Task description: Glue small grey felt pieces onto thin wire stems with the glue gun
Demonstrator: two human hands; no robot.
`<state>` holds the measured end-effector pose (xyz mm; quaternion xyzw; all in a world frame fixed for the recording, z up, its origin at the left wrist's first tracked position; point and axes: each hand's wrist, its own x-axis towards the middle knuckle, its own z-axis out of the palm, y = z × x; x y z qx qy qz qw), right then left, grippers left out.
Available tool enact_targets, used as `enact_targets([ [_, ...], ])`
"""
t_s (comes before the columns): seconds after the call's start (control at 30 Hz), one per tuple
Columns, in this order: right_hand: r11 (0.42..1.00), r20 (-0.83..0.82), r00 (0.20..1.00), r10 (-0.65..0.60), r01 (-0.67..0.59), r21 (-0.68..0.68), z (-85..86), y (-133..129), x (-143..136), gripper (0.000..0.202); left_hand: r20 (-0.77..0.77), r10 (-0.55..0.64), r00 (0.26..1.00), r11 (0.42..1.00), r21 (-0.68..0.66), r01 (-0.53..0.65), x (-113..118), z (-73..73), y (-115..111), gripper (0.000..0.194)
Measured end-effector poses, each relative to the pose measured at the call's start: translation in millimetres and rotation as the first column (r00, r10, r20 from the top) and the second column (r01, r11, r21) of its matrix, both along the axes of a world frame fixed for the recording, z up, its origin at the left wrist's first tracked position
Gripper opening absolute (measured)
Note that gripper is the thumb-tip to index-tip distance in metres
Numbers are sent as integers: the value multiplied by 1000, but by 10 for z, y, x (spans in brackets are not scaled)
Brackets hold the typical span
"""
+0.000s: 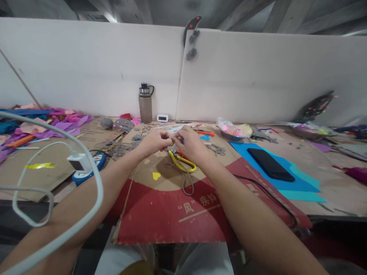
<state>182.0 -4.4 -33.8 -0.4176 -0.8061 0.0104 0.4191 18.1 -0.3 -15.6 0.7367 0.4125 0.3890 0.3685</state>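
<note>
My left hand [156,143] and my right hand [191,143] meet above the cardboard, fingertips pinched together and close to touching. Whatever small thing sits between the fingers is mostly hidden by them. Just beneath lies a tool with yellow handles [187,168], its head covered by my hands. A loop of grey-brown cord [188,189] trails down beside those handles onto the cardboard. Left of it a yellow heart-shaped cutout [156,176] rests flat on the red and brown cardboard sheet [149,214].
Behind stand a grey water bottle [145,105] and a small white clock [162,118]. To the right, a black phone [270,164] lies on blue sheets [298,187]. Pliers [217,149] and a bowl of bagged bits [235,131] sit farther back. A white cable [99,191] crosses the left foreground.
</note>
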Motion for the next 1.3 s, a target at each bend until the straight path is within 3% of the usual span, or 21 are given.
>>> enact_targets([
  [0.2, 998, -20, 999, -29, 28, -57, 18, -1, 6, 11, 64, -129, 990, 985, -106, 136, -74, 0, 66, 10],
  [0.37, 998, -13, 999, -35, 34, -46, 6, 14, 14, 12, 117, -133, 984, 968, -200, 154, -91, 40, 67, 12],
  [0.57, 999, -6, 999, -38, 38, -34, -24, 14, -12, 12, 73, -72, 995, 990, -120, 80, -43, -40, 96, 8],
  [0.8, 992, -80, 995, -53, 43, -115, -23, 9, -26, 4, -89, 100, 991, 993, 70, -94, -25, -60, 69, 3],
  [0.87, 993, -113, 991, -65, 53, -104, -23, 5, -22, 13, -69, 112, 991, 991, 84, -107, -23, -50, 54, 2],
  [1.07, 998, -145, 988, -62, 59, -22, -22, -12, -20, 5, -21, 106, 994, 985, 137, -102, -20, -40, 46, 6],
  [1.3, 996, -206, 975, -88, 83, -34, -28, -37, -67, 5, 49, 144, 988, 975, 163, -150, -4, -56, 51, 6],
])
